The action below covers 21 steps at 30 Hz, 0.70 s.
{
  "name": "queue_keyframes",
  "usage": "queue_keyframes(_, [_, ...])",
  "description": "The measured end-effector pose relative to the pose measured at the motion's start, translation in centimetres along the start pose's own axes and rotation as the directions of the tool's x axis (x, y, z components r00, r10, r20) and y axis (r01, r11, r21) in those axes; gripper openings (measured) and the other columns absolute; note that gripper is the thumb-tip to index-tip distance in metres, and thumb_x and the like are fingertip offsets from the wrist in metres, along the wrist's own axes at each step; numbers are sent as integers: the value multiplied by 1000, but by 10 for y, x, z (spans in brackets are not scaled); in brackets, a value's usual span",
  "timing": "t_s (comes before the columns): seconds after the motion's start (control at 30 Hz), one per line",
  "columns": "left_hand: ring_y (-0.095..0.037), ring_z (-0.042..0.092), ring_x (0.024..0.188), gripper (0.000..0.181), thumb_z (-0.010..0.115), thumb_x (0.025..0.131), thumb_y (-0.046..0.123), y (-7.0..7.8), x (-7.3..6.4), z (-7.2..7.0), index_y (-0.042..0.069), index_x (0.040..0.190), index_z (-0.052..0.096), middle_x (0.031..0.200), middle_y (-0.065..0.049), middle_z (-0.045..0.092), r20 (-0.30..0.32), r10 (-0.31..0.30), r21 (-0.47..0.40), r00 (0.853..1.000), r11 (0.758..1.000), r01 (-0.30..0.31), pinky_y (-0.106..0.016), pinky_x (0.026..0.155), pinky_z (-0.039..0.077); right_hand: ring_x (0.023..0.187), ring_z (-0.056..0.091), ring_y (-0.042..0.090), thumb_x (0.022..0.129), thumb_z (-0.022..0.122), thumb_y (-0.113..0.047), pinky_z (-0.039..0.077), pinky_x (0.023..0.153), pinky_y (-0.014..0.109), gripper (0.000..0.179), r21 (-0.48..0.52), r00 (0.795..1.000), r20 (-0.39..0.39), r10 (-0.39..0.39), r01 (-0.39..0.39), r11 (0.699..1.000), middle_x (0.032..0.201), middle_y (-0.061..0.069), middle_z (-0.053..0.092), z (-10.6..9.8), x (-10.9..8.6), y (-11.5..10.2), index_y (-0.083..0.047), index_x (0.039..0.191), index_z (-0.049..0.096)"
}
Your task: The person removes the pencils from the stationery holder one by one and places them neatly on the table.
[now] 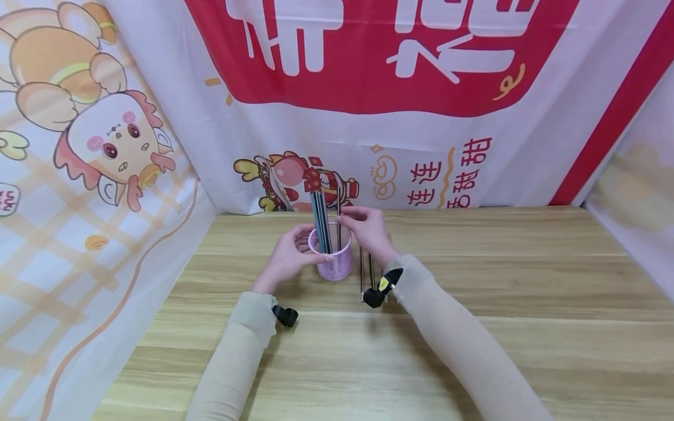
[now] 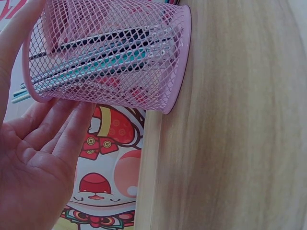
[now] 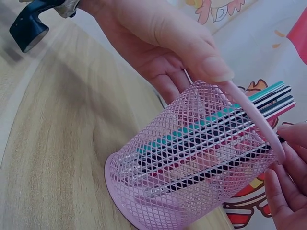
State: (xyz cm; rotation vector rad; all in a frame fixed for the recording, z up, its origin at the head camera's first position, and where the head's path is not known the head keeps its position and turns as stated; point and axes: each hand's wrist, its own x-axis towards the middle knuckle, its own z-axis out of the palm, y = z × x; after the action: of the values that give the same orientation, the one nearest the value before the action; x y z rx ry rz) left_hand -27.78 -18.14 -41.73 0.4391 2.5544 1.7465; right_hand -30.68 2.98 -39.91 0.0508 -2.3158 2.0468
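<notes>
On the table (image 1: 474,351), close to the back edge: a pink mesh cup (image 1: 342,267), upright, between the two hands. Left hand (image 1: 284,254) curled round the cup, thumb along the near side of the rim, fingers behind on the far side. Right hand (image 1: 371,231) at the cup's right side, thumb and fingertips pinching a dark pencil (image 1: 339,202) by its upper part, with the lower end down inside the cup, a little apart from the rest. Also inside the cup, tilted left: a bundle of pencils (image 1: 320,216) in teal, black, silver and red, tops well above the rim, clear shiny ends near the bottom, seen through the mesh in the right wrist view. Just right of the cup, partly under the right arm: a few loose pencils (image 1: 362,275) lying side by side on the table, number unclear. On the wrists, over pale sleeves (image 1: 226,362): small black cameras (image 1: 286,316). Behind the table: a white cloth (image 1: 337,128) with a red panel, lettering and cartoon figures.
</notes>
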Motion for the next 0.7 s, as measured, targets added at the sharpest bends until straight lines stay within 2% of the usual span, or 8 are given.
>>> queue_keyframes(0.23, [-22, 61, 119, 81, 95, 72, 23, 0, 0, 0, 8, 140, 54, 131, -7, 62, 0, -3, 4, 1000, 1000, 3, -37, 105, 48, 97, 70, 20, 90, 80, -15, 59, 87, 30, 30, 88, 1000, -4, -26, 26, 996, 110, 6, 73, -3, 0, -1, -7, 119, 74])
queue_keyframes(0.57, [-22, 61, 120, 81, 96, 72, 24, 1, 0, -1, 9, 140, 54, 131, -6, 63, 7, 2, -12, 1000, 1000, -2, -37, 105, 49, 94, 71, 24, 90, 79, -11, 60, 83, 31, 31, 150, 998, -10, -64, 65, 987, 108, 9, 74, -8, 0, -7, -2, 119, 72])
queue_keyframes(0.7, [-22, 61, 120, 81, 95, 73, 23, 0, 0, -1, 8, 140, 54, 131, -6, 63, 10, -1, -10, 1000, 1000, 1, -37, 105, 49, 92, 72, 24, 90, 80, -14, 60, 83, 30, 34, 168, 998, -25, -59, 62, 984, 107, 9, 74, -11, 0, -11, -1, 120, 71])
